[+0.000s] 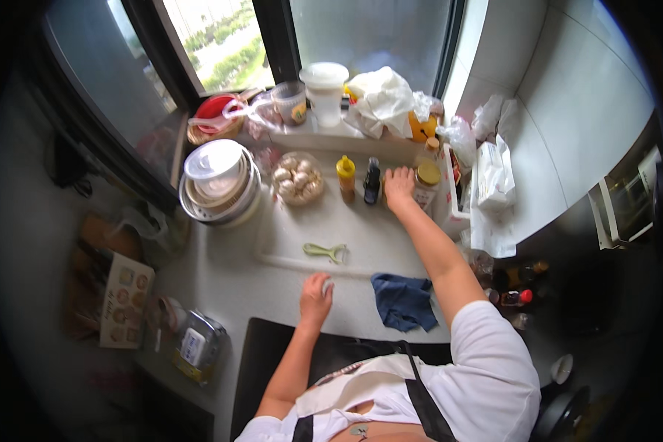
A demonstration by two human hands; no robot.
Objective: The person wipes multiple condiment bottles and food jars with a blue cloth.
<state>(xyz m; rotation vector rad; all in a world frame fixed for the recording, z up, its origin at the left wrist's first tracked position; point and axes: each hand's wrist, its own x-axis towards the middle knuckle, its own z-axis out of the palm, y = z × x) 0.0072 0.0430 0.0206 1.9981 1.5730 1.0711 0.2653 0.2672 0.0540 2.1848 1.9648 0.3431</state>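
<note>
My right hand (400,186) reaches to the back of the white counter, fingers bent down over something between a dark bottle (372,181) and a gold-lidded glass jar (426,180). What it grips is mostly hidden beneath the hand. My left hand (316,299) is by the front edge, its fingers curled together; a small pale spot shows at the fingertips, too small to name. Ahead of it lies a green peeler (325,252). A yellow-capped squeeze bottle (345,179) stands left of the dark bottle, beside a clear container of garlic bulbs (297,180).
Stacked bowls and colanders (217,180) stand at the back left. A folded blue cloth (404,302) lies near the front edge, under my right arm. Tubs and bags line the window ledge (324,137). A tissue pack (494,177) and sauce bottles (519,275) are at the right.
</note>
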